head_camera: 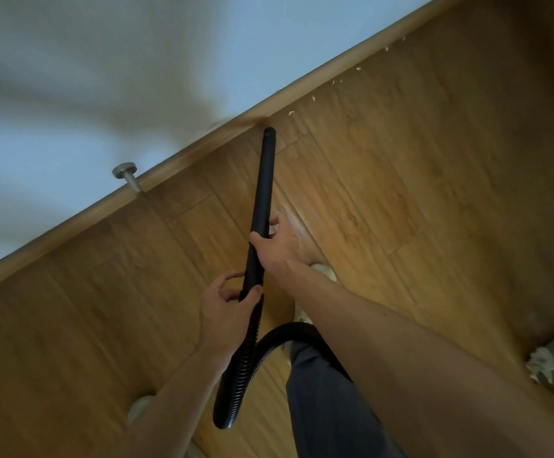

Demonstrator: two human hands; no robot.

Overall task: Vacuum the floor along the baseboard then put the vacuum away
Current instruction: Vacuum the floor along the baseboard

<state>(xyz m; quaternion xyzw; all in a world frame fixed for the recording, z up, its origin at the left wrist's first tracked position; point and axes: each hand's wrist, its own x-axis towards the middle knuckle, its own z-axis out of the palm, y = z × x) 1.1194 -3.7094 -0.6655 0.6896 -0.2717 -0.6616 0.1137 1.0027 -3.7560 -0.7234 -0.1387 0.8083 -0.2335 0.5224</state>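
Vacuum body out of frame, ribbed hose (236, 368) partly behind the right forearm (401, 345), wall (70, 77) blurred.

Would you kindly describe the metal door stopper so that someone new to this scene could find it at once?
Follow the wooden baseboard where the pale wall meets the wood floor, leftward from the black vacuum tube. The door stopper sticks out of it. It is the only metal piece there: a short grey post ending in a round flat cap.

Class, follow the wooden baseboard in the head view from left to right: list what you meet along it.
Grey metal doorstop → black vacuum wand tip → scattered pale debris flecks on the wooden floor.
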